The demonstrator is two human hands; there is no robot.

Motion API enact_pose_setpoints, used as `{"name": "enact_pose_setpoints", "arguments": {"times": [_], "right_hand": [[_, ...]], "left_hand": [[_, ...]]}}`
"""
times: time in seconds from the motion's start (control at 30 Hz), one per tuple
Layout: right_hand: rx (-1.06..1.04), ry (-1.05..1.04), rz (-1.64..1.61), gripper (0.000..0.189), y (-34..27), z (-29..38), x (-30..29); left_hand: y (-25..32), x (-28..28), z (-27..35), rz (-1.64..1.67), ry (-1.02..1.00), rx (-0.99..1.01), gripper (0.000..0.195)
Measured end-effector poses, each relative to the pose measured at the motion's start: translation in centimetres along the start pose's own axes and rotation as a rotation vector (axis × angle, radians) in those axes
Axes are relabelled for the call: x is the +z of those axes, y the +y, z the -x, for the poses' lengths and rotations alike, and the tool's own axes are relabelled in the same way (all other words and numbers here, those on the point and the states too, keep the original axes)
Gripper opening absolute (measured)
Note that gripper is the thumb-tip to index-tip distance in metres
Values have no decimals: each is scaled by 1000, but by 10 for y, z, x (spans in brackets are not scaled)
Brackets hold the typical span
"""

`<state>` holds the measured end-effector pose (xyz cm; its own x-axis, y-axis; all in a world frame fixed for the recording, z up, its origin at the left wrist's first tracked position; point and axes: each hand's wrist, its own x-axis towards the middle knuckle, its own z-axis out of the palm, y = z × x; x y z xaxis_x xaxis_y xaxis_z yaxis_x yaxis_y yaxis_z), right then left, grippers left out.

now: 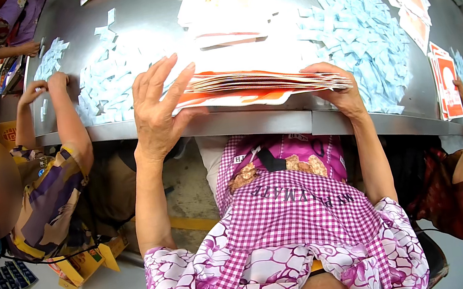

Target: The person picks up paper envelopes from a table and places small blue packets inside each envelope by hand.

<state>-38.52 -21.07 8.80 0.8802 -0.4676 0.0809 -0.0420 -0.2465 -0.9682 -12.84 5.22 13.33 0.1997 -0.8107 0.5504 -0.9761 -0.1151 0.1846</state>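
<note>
A stack of red and white printed cards (262, 79) is tilted at the near edge of the metal table. My right hand (338, 86) grips its right end, thumb over the top and fingers beneath. At the left end is my left hand (164, 105), its fingers raised and spread, the thumb close to the lowest card; whether it touches the stack is hard to tell. Beyond the stack lies a pile of similar printed cards (223, 5), partly washed out by glare. Small pale blue packets form a heap (360, 38) on the right and another heap (108, 82) on the left.
The steel table edge (255, 120) runs just before my body. Co-workers sit at both sides, one with hands (47, 85) near blue packets. More printed cards (446, 83) lie at the right, beyond the heap. An opened yellow carton (82, 265) stands on the floor at left.
</note>
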Motion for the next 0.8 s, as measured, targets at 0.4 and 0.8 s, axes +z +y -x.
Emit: {"name": "enact_pose_setpoints", "arguments": {"times": [0.4, 0.8], "right_hand": [[-6, 55, -1, 48, 3, -2, 2], [43, 75, -22, 48, -2, -5, 0]], "left_hand": [[55, 34, -44, 241, 50, 118, 76], [5, 78, 14, 1171, 330, -779, 99]]}}
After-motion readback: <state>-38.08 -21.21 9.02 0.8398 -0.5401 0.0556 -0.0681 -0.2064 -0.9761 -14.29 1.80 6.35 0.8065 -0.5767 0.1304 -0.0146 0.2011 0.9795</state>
